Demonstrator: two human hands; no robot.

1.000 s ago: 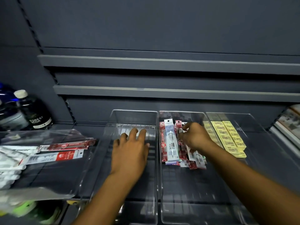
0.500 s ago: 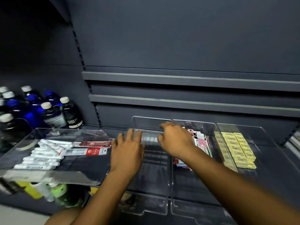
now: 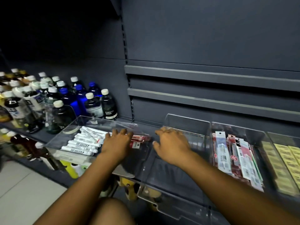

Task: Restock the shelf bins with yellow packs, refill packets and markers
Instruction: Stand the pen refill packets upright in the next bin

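"Head view puzzles me: why is the left hand (image 3: 118,144) spread flat over the clear tray (image 3: 105,121)?" asks the trainee.

"Its fingers are straight and cover the red refill packets (image 3: 140,141) lying loose there, beside the white markers (image 3: 81,143). I judge it is about to gather them. Nothing is pinched yet."

"And the right hand (image 3: 172,147)?"

"It hangs over the left wall of the empty bin (image 3: 186,124), between the tray and that bin. Its fingers bend away from us with the tips hidden, so I cannot tell whether they hook the rim or hold nothing."

"Why that bin?"

"Look along the shelf. The next bin (image 3: 243,129) already holds stocked packets (image 3: 226,153) lying lengthwise, and the yellow packs (image 3: 287,159) lie in rows in the far right one. The bare bin is likely meant for the markers, so steadying it would make sense."

"The bottles (image 3: 97,104)?"

"Other stock, behind the tray. They are no part of this job."
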